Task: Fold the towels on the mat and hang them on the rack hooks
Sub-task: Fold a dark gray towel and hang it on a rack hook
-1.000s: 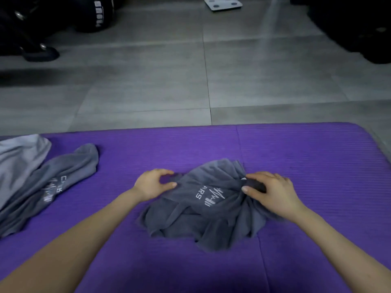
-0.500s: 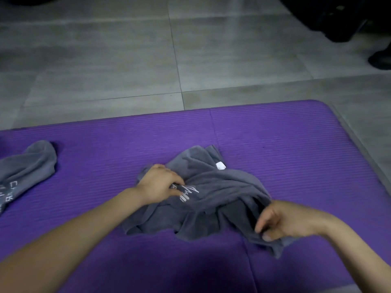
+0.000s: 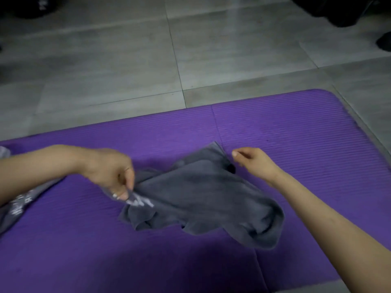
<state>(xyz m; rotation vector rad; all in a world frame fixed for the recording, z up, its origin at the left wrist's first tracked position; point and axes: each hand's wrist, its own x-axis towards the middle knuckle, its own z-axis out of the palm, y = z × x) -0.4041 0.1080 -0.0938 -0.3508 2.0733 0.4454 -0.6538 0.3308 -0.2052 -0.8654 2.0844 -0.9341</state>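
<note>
A crumpled dark grey towel (image 3: 203, 197) with a white logo lies in the middle of the purple mat (image 3: 296, 144). My left hand (image 3: 110, 172) pinches the towel's left edge by the logo and lifts it a little. Beside the towel's far corner hovers my right hand (image 3: 254, 163), its fingers loosely curled and nothing visibly held. A second grey towel (image 3: 19, 206) with white print lies at the mat's left edge, partly hidden under my left forearm. No rack or hooks are in view.
Grey floor tiles (image 3: 211, 49) stretch beyond the mat's far edge. Dark objects (image 3: 338, 9) sit at the top right and top left corners. A scrap of lighter grey cloth (image 3: 4, 151) shows at the far left. The mat's right corner is rounded.
My right hand let go of the towel's near right part and moved up to its far corner. My left hand shifted left and now pinches the edge by the logo.
</note>
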